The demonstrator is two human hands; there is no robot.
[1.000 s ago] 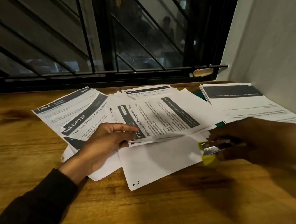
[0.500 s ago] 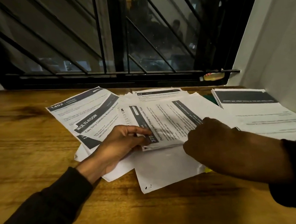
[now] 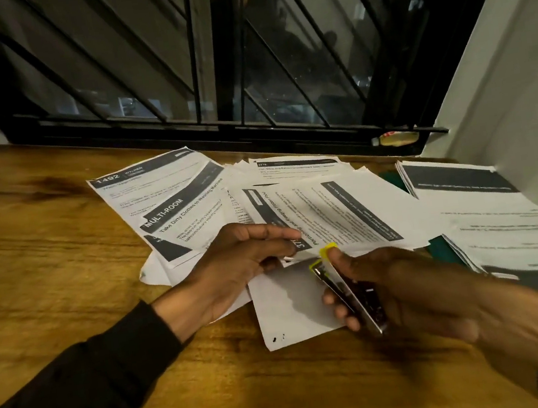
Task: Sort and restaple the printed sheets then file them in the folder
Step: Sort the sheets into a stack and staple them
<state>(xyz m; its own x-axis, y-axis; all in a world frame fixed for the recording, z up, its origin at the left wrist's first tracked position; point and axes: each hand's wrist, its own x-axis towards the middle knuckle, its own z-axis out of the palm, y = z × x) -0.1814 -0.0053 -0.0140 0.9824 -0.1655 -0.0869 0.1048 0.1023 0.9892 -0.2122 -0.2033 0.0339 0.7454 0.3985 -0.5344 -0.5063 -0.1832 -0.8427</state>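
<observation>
Sheets [image 3: 331,216] pinched left — stapler [image 3: 351,292] right

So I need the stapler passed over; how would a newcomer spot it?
On the wooden table below the barred window, find the scattered printed sheets. At their near edge the right hand grips the stapler: dark, metallic, yellow-tipped, the only non-paper item.
</observation>
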